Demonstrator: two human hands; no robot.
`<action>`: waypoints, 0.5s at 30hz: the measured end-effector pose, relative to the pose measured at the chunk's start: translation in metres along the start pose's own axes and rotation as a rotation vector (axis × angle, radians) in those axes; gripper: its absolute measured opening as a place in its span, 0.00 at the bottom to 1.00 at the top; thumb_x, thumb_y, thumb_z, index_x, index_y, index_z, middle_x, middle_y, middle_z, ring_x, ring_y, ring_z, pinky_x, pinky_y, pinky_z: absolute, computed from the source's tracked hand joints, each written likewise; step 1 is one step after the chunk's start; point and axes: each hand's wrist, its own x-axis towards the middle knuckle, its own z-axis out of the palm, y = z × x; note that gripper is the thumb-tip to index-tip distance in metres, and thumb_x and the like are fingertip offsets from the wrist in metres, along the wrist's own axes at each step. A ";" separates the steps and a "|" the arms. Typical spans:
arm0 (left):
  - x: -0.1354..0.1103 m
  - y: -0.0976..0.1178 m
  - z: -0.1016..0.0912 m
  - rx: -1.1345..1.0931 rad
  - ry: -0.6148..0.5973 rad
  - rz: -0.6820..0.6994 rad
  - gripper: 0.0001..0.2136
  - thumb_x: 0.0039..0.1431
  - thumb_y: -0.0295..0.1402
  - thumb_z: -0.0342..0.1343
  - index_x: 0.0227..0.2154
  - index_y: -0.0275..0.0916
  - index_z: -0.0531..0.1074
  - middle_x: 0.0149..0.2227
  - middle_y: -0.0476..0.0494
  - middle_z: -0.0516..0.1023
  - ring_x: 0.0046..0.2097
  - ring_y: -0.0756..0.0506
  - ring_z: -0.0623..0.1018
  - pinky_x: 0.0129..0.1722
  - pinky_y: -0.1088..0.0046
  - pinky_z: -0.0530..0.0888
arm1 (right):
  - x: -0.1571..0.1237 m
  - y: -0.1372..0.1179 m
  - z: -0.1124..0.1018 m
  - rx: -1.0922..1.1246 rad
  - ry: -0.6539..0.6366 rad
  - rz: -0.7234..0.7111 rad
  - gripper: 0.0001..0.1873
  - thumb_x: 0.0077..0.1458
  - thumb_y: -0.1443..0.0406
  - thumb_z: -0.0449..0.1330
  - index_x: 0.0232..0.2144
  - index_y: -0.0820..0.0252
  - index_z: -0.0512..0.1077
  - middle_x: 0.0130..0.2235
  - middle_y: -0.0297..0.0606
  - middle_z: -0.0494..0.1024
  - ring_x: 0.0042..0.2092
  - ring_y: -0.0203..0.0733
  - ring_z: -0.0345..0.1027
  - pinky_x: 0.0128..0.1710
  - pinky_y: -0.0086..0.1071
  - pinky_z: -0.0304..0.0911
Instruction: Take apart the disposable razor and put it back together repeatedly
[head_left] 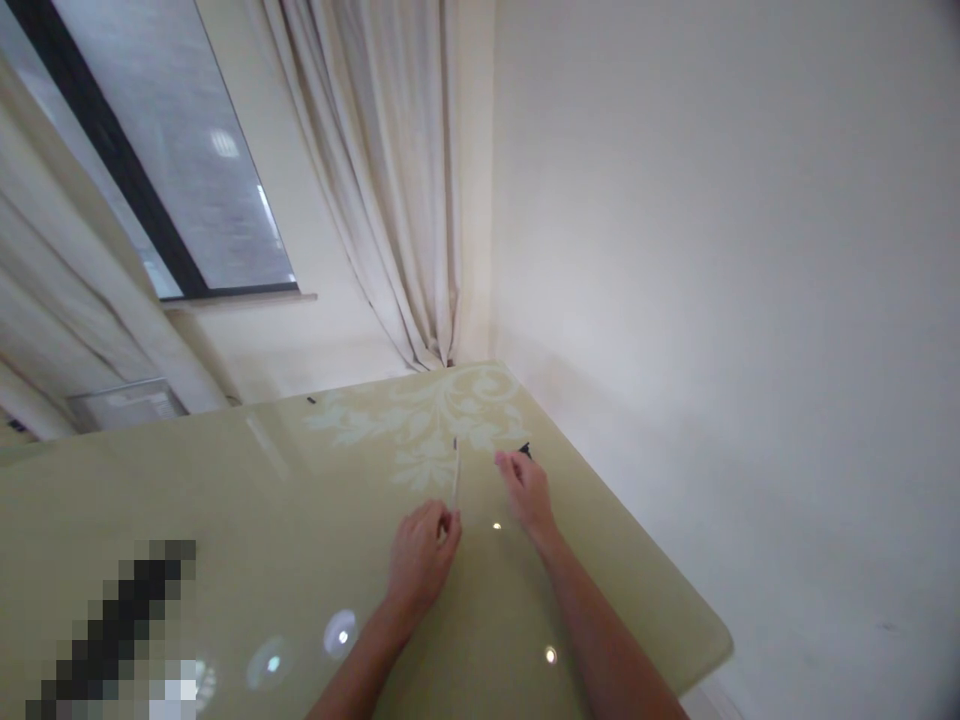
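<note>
My left hand point(421, 556) rests on a glossy pale green table point(225, 500), fingers pinched around the near end of a thin light stick point(455, 470) that points away from me. My right hand point(525, 490) lies a little to the right and farther off, fingers curled beside a small black object point(525, 450) at the fingertips. Whether the right hand grips that object is unclear; it is very small.
The table bears a pale floral pattern point(427, 420) at its far corner, which sits against a white wall point(712, 250) and cream curtains point(390, 180). A window point(172, 150) is at upper left. A blurred dark patch point(120, 630) lies near left. The table's right edge runs diagonally.
</note>
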 end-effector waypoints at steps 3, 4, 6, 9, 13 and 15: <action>0.021 0.035 0.017 -0.081 -0.043 0.141 0.16 0.73 0.38 0.45 0.32 0.41 0.73 0.35 0.43 0.79 0.40 0.42 0.77 0.43 0.67 0.67 | -0.007 -0.004 0.015 0.316 -0.157 0.054 0.26 0.57 0.43 0.64 0.24 0.59 0.72 0.23 0.32 0.71 0.26 0.39 0.63 0.28 0.31 0.56; 0.030 0.043 0.023 -0.095 -0.065 0.165 0.17 0.73 0.38 0.44 0.33 0.41 0.74 0.36 0.43 0.80 0.41 0.43 0.78 0.44 0.67 0.68 | -0.006 -0.003 0.016 0.363 -0.126 0.083 0.28 0.56 0.41 0.63 0.23 0.58 0.71 0.22 0.31 0.69 0.24 0.37 0.61 0.26 0.31 0.55; 0.050 0.052 0.036 -0.116 -0.099 0.174 0.19 0.74 0.37 0.42 0.32 0.41 0.76 0.36 0.42 0.80 0.41 0.43 0.78 0.45 0.67 0.69 | 0.001 0.003 0.012 0.440 0.004 0.143 0.31 0.56 0.37 0.59 0.22 0.56 0.65 0.19 0.27 0.62 0.20 0.34 0.54 0.21 0.30 0.50; 0.078 0.054 0.056 -0.108 -0.122 0.118 0.12 0.70 0.37 0.51 0.39 0.39 0.79 0.39 0.38 0.81 0.44 0.40 0.79 0.47 0.64 0.71 | 0.014 0.013 0.001 0.528 0.177 0.209 0.33 0.56 0.34 0.55 0.21 0.52 0.56 0.18 0.21 0.51 0.18 0.31 0.44 0.18 0.28 0.42; 0.099 0.058 0.079 -0.074 -0.119 0.043 0.16 0.60 0.35 0.62 0.51 0.39 0.78 0.50 0.33 0.78 0.52 0.33 0.77 0.51 0.55 0.70 | 0.021 0.015 -0.007 0.603 0.247 0.262 0.34 0.54 0.33 0.55 0.20 0.52 0.55 0.18 0.20 0.49 0.18 0.30 0.40 0.17 0.28 0.40; 0.101 0.059 0.084 -0.076 -0.108 0.033 0.14 0.63 0.34 0.59 0.50 0.39 0.79 0.51 0.33 0.77 0.53 0.33 0.77 0.52 0.53 0.70 | 0.020 0.013 -0.007 0.654 0.221 0.293 0.34 0.54 0.32 0.54 0.20 0.53 0.57 0.17 0.21 0.51 0.18 0.30 0.41 0.17 0.28 0.39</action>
